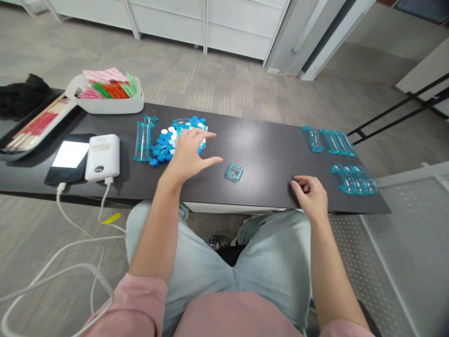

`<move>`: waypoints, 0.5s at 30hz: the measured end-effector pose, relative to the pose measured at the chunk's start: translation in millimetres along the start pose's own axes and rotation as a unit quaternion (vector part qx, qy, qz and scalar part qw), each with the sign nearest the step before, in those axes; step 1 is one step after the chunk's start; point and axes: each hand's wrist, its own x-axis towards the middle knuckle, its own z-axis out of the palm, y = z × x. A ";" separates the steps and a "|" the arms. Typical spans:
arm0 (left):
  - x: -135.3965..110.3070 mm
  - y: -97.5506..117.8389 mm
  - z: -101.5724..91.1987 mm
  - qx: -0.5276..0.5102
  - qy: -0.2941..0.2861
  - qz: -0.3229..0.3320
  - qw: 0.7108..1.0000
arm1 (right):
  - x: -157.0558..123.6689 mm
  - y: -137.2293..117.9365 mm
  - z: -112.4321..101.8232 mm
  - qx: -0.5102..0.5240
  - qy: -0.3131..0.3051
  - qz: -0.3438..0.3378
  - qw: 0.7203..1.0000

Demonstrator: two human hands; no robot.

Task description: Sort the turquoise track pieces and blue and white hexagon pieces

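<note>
- The small square teal piece (234,173) lay near the middle of the frame, flat on the dark table (266,145), between the two hands and apart from both.
- I saw it turned slightly, its corners off the table's edge line; its sides looked almost equal, so I read no clear long axis or pointing end.
- My left hand (188,150), left of centre, held nothing I could see: thumb and forefinger spread, the gap facing right. It overlapped the heap of blue and white pieces (162,149), whose long direction ran from lower left to upper right; whether the fingertips touched it, I couldn't tell.
- My right hand (313,195) rested at the table's near edge, right of centre, fingers loosely curled. The view was poor there, so I couldn't say whether they gripped anything.
- I judged the step to be handling loose pieces; taking one called for narrowing that left thumb-and-finger gap around it.
- Just left of the heap, clear teal tubes (142,142) ran up and down the frame.
- At the right lay an upper row of teal tubes (337,141) and a lower teal group (357,180).
- Further left I had a white power bank (102,161).
</note>
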 end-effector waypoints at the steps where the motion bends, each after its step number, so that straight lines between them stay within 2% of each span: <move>1: -1.4 -7.7 -7.5 0.030 0.019 -0.031 0.999 | 1.8 -6.0 4.3 0.019 -0.013 0.000 1.000; 3: -5.3 -21.2 -16.1 0.084 0.039 -0.084 0.992 | 4.9 -27.0 17.7 0.064 -0.051 -0.032 0.996; 5: -8.4 -30.4 -16.8 0.112 0.038 -0.112 0.987 | 6.8 -58.0 36.5 0.098 -0.105 -0.093 0.985; 8: -8.8 -35.5 -11.2 0.117 0.026 -0.120 0.986 | 7.8 -106.5 66.8 0.109 -0.188 -0.158 0.963; 10: -7.1 -34.9 -9.4 0.114 0.019 -0.117 0.986 | 8.6 -128.5 82.3 0.087 -0.205 -0.172 0.960; 12: -5.3 -32.4 -11.5 0.111 0.018 -0.114 0.987 | 9.9 -137.7 90.9 0.073 -0.205 -0.172 0.961; 15: -2.6 -24.3 -17.8 0.093 0.040 -0.106 0.989 | 13.7 -132.0 91.4 0.091 -0.202 -0.160 0.962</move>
